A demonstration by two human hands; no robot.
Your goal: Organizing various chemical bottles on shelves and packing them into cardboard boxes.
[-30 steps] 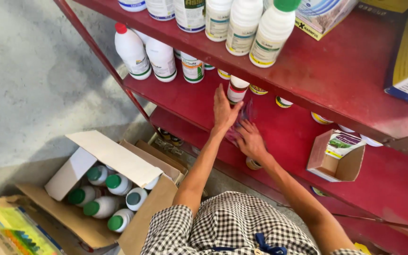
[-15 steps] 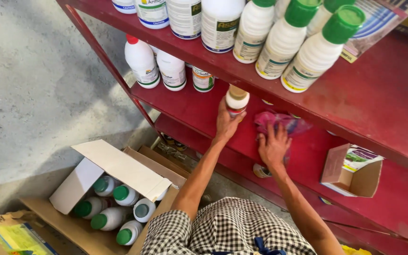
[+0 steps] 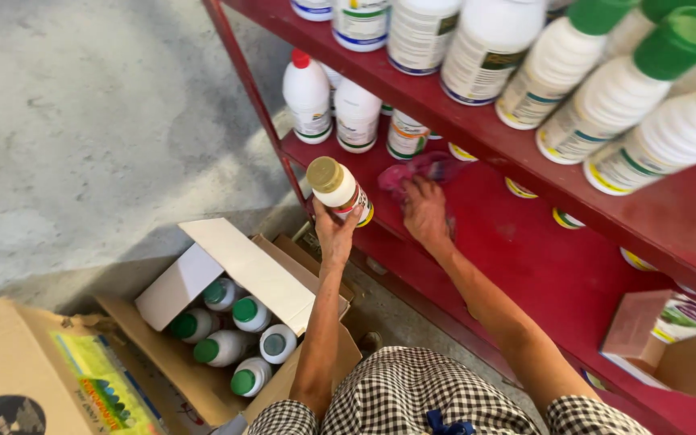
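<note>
The left hand (image 3: pixel 333 234) has come up off the red shelf (image 3: pixel 525 266) with a small white bottle (image 3: pixel 340 189) that has a dull gold cap; half a second ago that bottle stood on the shelf with the hand around it, and now it is lifted clear and tilted out over the shelf's near edge, the fingers closed round its lower end; the spot where it stood is now bare for wiping

The right hand (image 3: pixel 426 213) has slid left along the same shelf and presses flat on a pink cloth (image 3: pixel 416 173), fingers spread over it rather than gripping; the cloth is bunched just beyond the fingertips, near the bottles at the far left of the shelf

Edges and room: 3 larger white bottles (image 3: pixel 356 117) stand just left and beyond the cloth, 1 with a red cap, so the cloth has little room that way; to the right the shelf is open red surface, apart from a few low caps near the back and a small open carton (image 3: pixel 670 342) well off at the right end; the shelf above (image 3: pixel 461 105) overhangs closely, loaded with big white bottles with green caps (image 3: pixel 654 89); the upright post (image 3: pixel 251 97) of the rack is just left of the raised bottle; below it on the floor an open cardboard box (image 3: pixel 227 274) holds 6 green-capped bottles (image 3: pixel 235 338)
</note>
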